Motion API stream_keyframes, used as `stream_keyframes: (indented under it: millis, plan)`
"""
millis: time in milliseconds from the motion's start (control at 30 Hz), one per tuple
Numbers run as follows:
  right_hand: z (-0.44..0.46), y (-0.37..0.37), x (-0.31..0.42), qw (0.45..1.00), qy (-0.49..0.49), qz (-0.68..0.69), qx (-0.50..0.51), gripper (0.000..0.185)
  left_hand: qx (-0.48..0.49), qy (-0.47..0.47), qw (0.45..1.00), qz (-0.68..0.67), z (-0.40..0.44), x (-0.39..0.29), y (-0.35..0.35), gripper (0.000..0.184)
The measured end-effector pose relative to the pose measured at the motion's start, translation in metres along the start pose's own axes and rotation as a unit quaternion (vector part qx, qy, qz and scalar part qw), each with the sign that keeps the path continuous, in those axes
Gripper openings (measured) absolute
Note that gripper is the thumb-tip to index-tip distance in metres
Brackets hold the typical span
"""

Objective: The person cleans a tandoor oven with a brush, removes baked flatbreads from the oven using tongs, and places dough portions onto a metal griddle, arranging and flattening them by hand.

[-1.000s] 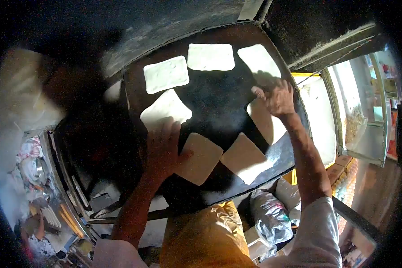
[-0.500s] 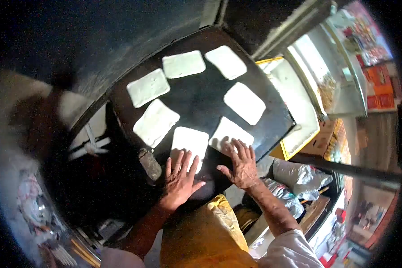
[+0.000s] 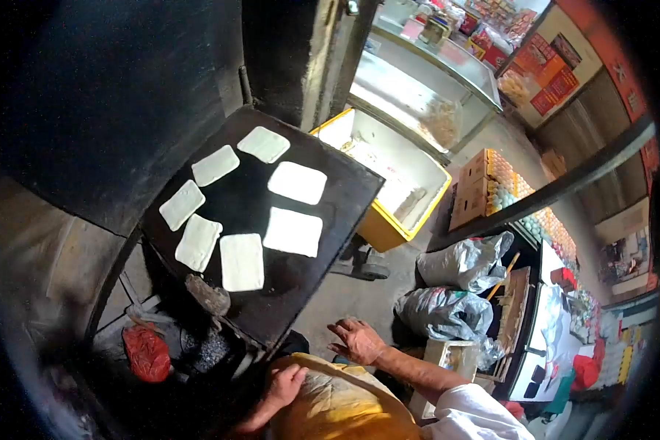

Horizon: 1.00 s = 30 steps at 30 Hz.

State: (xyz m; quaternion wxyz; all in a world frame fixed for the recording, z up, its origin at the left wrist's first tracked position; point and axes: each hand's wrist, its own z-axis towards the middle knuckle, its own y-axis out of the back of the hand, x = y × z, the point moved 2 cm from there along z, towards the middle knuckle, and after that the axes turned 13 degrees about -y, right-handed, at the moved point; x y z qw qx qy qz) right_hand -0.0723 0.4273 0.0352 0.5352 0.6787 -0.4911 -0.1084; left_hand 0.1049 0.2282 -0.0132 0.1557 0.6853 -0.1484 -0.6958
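Several flat, pale dough rectangles lie in a ring on the dark griddle plate (image 3: 345,176). The nearest dough piece (image 3: 242,262) is by the front edge; another dough piece (image 3: 293,232) lies to its right. My left hand (image 3: 286,385) is at the top edge of the yellow apron (image 3: 337,403), fingers curled in against it; whether they grip cloth is too small to tell. Off the plate, my right hand (image 3: 357,342) hangs above the floor just right of the apron, its fingers apart and nothing in them.
A yellow-rimmed white bin (image 3: 389,172) stands beyond the plate's right side. Further right are silvery sacks (image 3: 447,312), egg trays (image 3: 510,183) and a dark bar (image 3: 565,183). A red bag (image 3: 147,353) lies at the lower left, near a grey lump (image 3: 207,295) at the plate's corner.
Both hands have left the dough pieces and come back toward the body, the left to the apron. The view has swung right, showing more of the bin, sacks and egg trays.
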Motion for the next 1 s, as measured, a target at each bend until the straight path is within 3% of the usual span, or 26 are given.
stream_keyframes:
  millis: [67,100,167,200,233,367,467,567,600,633,667,700,733,800,867,1000]
  plan:
    - [-0.030,-0.036,-0.044,0.988,-0.063,-0.028,0.137,0.056,-0.032,0.115,0.993,-0.013,-0.034,0.016,-0.023,0.033]
    - [-0.051,-0.060,-0.073,0.988,-0.085,-0.018,0.132,0.057,-0.062,0.185,0.980,-0.030,-0.056,0.023,-0.031,0.036]
    - [-0.100,-0.081,-0.116,0.978,-0.149,-0.002,0.146,0.059,-0.090,0.268,0.957,0.063,-0.175,0.152,-0.074,0.041]
    - [-0.127,-0.105,-0.147,0.980,-0.168,0.025,0.104,0.054,-0.174,0.450,0.872,-0.082,-0.226,0.163,-0.078,0.048]
    - [-0.154,-0.132,-0.180,0.976,-0.188,0.018,0.106,0.050,-0.186,0.515,0.832,-0.091,-0.266,0.166,-0.075,0.048]
    - [-0.268,-0.181,-0.237,0.948,-0.279,0.070,0.133,0.046,-0.123,0.599,0.791,-0.032,-0.384,0.156,-0.080,0.050]
    - [-0.336,-0.237,-0.266,0.940,-0.285,0.112,0.147,0.047,-0.078,0.600,0.796,-0.009,-0.417,0.142,-0.093,0.051]
    - [-0.353,-0.263,-0.274,0.919,-0.333,0.151,0.145,0.049,-0.044,0.537,0.842,0.027,-0.418,0.189,-0.112,0.052]
    - [-0.358,-0.271,-0.273,0.909,-0.361,0.139,0.157,0.051,0.004,0.481,0.871,0.096,-0.361,0.137,-0.094,0.047]
    - [-0.356,-0.246,-0.251,0.904,-0.373,0.169,0.124,0.051,-0.069,0.487,0.866,0.091,-0.292,0.060,-0.088,0.039]
    - [-0.351,-0.234,-0.239,0.887,-0.403,0.182,0.132,0.052,-0.127,0.471,0.866,-0.112,-0.290,0.101,-0.098,0.034]
    - [-0.350,-0.247,-0.242,0.897,-0.372,0.230,0.072,0.052,-0.141,0.451,0.868,-0.154,-0.241,0.044,-0.090,0.027]
    - [-0.345,-0.230,-0.225,0.887,-0.382,0.254,0.051,0.050,-0.103,0.389,0.902,-0.156,-0.225,0.052,-0.087,0.021]
    - [-0.335,-0.215,-0.205,0.881,-0.377,0.285,0.035,0.049,-0.117,0.322,0.923,-0.173,-0.177,0.003,-0.086,0.019]
    - [-0.334,-0.215,-0.183,0.868,-0.374,0.325,-0.033,0.051,-0.110,0.295,0.933,-0.176,-0.149,-0.053,-0.090,0.023]
    - [-0.348,-0.214,-0.123,0.827,-0.413,0.379,-0.036,0.053,-0.045,0.279,0.923,-0.260,-0.167,-0.069,-0.124,0.027]
